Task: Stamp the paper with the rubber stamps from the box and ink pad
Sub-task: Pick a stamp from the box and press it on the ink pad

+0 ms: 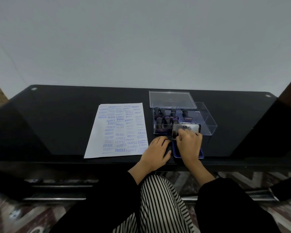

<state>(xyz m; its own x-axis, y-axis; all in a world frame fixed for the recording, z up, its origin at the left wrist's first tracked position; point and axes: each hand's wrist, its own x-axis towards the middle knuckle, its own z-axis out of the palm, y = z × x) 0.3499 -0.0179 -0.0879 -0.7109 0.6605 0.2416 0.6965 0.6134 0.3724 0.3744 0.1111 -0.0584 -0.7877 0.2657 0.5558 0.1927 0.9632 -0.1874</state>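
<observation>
Right hand (189, 142) pinches the raised ink pad lid (186, 128); left hand (155, 151) rests flat and empty beside the ink pad base (201, 154). Brace the base and lower the lid squarely.

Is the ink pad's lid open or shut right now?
Open. The silver metal lid stands raised behind the blue ink pad tray, with the right hand on it.
</observation>
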